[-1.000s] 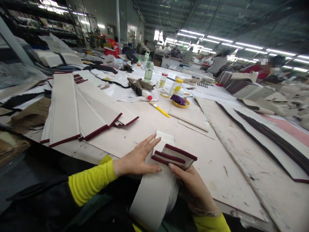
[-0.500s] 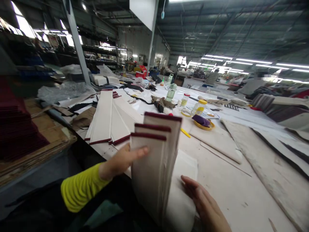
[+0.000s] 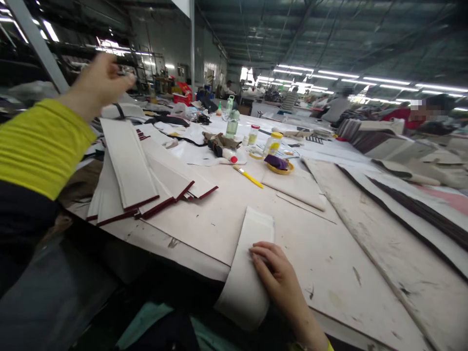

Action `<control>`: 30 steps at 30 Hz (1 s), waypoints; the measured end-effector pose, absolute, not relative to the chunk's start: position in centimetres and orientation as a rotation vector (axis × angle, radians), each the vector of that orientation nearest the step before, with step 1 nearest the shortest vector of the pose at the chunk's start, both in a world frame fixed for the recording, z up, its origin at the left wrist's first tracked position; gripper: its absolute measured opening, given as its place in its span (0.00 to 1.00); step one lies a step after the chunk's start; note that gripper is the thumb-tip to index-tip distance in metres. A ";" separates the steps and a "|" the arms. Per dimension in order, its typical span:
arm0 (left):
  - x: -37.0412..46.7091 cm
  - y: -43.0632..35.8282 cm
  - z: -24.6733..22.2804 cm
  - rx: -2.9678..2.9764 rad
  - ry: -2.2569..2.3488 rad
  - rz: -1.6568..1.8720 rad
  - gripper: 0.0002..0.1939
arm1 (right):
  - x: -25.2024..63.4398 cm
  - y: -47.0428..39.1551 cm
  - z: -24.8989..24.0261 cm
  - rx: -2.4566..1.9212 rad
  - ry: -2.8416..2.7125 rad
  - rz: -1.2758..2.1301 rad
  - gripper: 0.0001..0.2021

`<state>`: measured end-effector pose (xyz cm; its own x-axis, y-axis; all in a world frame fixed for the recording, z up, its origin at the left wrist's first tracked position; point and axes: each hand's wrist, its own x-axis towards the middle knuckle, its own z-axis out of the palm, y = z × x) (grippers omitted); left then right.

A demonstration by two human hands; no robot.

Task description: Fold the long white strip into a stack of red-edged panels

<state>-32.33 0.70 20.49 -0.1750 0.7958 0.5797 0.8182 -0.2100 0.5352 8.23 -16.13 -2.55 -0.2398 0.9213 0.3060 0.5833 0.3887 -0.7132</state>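
Observation:
My left hand is raised in the air at the upper left, above the far end of the fanned pile of white strips with dark red edges. Its fingers are apart and hold nothing. At the table's front edge, my right hand rests on a plain white strip, fingers together and lying flat on it. This strip bends down over the edge, and its lower end hangs below the tabletop.
On the table lie a yellow-handled brush, a yellow dish with purple cloth, jars and a green bottle. Large fabric sheets cover the right side. People sit farther back.
The strips with dark red edges that my left hand held are now on the pile at the left. That hand has let go and risen up and left. My right hand now touches the white strip.

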 end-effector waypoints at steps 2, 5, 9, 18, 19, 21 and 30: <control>-27.6 0.3 18.2 -2.322 -1.829 -1.230 0.26 | 8.2 -15.7 -2.3 -1.343 -1.980 0.472 0.08; -19.8 -1.8 13.5 -2.790 -1.492 -0.708 0.20 | 7.9 -15.7 -2.0 -1.354 -2.049 0.374 0.06; -12.6 -5.0 7.1 -3.166 -1.014 -0.480 0.15 | 7.6 -17.1 -2.1 -1.332 -2.106 0.344 0.03; -9.4 -6.9 0.3 -3.092 -1.060 -0.435 0.13 | 7.8 -18.5 -2.5 -1.333 -2.097 0.310 0.03; -9.4 -7.1 0.2 -3.087 -1.069 -0.421 0.13 | 7.7 -18.5 -2.5 -1.336 -2.095 0.308 0.03; -9.3 -7.2 0.1 -3.094 -1.107 -0.426 0.13 | 7.7 -18.5 -2.5 -1.339 -2.091 0.296 0.03; -8.2 -4.9 0.7 -3.309 -1.494 -0.482 0.07 | 7.7 -18.5 -2.6 -1.335 -2.075 0.271 0.04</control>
<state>-8.22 -4.93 0.71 0.6571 0.7536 0.0191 0.6226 -0.5568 0.5499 7.71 -18.55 -2.61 -0.2725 0.8720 0.4066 0.7381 0.4605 -0.4931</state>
